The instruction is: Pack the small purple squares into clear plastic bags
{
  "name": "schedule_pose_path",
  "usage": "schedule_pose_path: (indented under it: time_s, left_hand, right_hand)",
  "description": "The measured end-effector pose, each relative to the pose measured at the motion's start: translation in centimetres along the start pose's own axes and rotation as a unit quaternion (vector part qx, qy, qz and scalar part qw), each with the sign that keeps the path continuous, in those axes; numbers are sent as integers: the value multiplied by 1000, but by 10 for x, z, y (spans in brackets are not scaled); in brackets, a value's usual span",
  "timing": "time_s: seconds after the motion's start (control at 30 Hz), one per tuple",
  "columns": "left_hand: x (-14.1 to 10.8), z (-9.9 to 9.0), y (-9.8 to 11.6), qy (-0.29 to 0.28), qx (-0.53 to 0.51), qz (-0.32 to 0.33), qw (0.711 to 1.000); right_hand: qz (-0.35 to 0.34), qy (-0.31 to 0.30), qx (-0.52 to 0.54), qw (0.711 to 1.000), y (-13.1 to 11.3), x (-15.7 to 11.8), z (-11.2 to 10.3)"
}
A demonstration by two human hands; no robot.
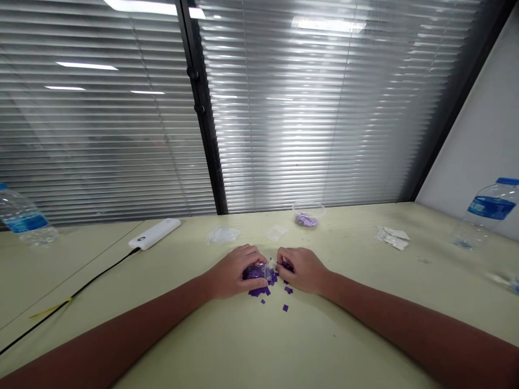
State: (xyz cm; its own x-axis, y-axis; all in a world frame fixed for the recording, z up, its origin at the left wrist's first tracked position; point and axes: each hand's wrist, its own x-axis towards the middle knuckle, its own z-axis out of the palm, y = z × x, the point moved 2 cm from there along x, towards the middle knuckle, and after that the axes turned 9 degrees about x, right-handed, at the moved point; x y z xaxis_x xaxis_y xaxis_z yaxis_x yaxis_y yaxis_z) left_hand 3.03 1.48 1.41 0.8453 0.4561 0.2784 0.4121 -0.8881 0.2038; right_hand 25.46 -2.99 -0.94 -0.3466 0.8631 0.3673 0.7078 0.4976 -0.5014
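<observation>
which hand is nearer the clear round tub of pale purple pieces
Right. The right hand is on the near side of the clear round tub, apart from it; the left hand is farther off, nearer the wearer and to the tub's left.

Squares deep purple; chips pale lilac; tabletop pale yellow; blinds grey, striped.

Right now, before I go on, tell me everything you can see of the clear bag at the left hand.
The bag is small and looks like thin, shiny clear plastic, with dark purple showing through it. It sits low over the table, cupped by the left hand, with fingers on its far side and thumb on its near side. Loose purple squares lie around its near and right sides. Its opening is too small to make out.
</observation>
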Motion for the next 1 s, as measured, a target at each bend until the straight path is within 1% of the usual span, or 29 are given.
schedule_pose_path:
  time_s: [0.63,1.0]
  left_hand:
    - [0,-1,1,-5,0,3,1000]
    - [2,2,-2,-8,4,5,1000]
  right_hand:
    - [-7,1,-1,1000,2,1,1]
    - [-8,4,-8,1000,3,-1,-1]
